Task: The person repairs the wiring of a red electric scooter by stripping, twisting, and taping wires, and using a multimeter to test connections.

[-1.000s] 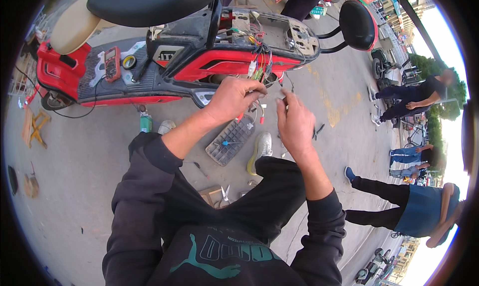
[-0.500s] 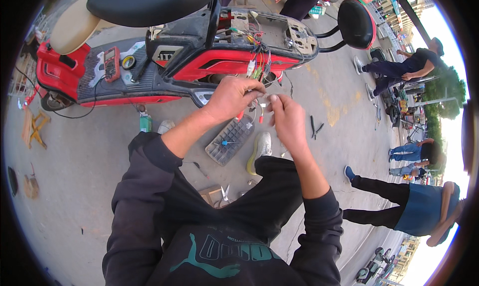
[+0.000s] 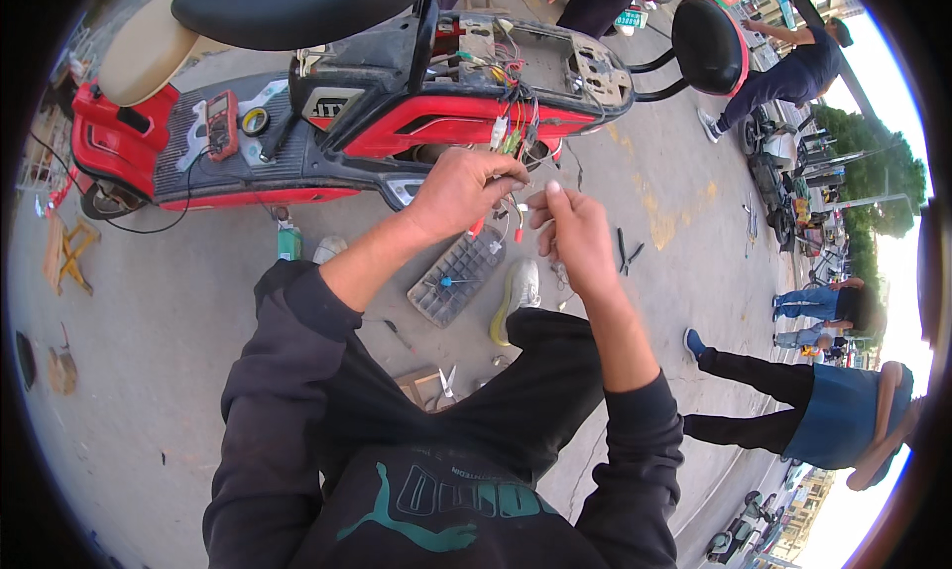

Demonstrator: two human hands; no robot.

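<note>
Wires (image 3: 518,123) with white, yellow-green and red connectors hang from the open seat area of a red electric scooter (image 3: 456,123). Below them, my left hand (image 3: 458,194) pinches a thin wire between thumb and fingertips. Close to its right is my right hand (image 3: 577,234), thumb raised and fingers curled in; what it holds, if anything, is too small to make out. Red-tipped wire ends (image 3: 518,236) dangle between and beneath both hands. Under them on the ground lies a ribbed dark plastic cover (image 3: 431,306) with a small blue piece (image 3: 447,282) on it.
Pliers (image 3: 629,252) lie right of my right hand. Scissors (image 3: 447,381) rest by a cardboard box between my legs. A red multimeter (image 3: 221,125) and yellow tape roll (image 3: 255,123) sit on the scooter's footboard. A person in blue (image 3: 855,415) stands at right; another sits behind the scooter.
My right thumb has lifted and the right hand has shifted slightly, while my left hand keeps its pinch. A person at the far right has moved towards the scooter's rear.
</note>
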